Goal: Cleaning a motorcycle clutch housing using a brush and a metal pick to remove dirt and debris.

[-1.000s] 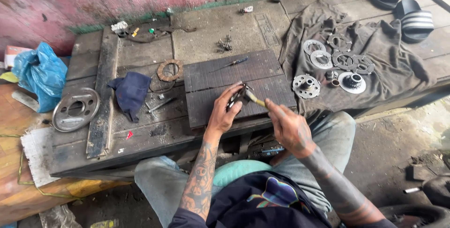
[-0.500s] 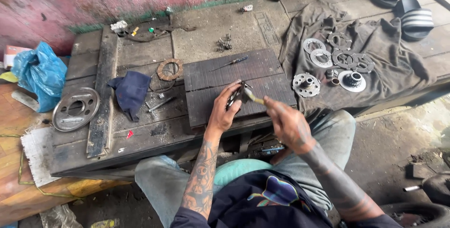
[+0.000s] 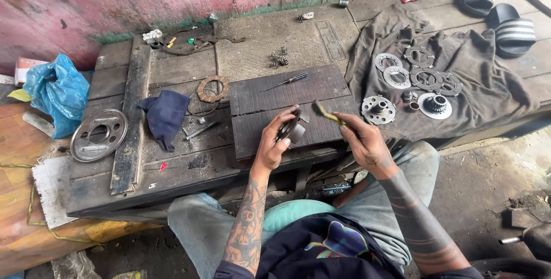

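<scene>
One metal part (image 3: 291,131) (dark) inside left grip (image 3: 274,144)

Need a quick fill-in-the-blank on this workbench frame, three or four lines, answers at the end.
1. The left hand holds a small dark metal part, and the right hand holds a ____ by its yellowish handle.
2. The screwdriver lies on the dark wooden ____.
3. The metal discs are laid out on a grey ____.
4. The bag at the left end of the bench is ____ in colour.

Missing words: brush; board; cloth; blue
</scene>
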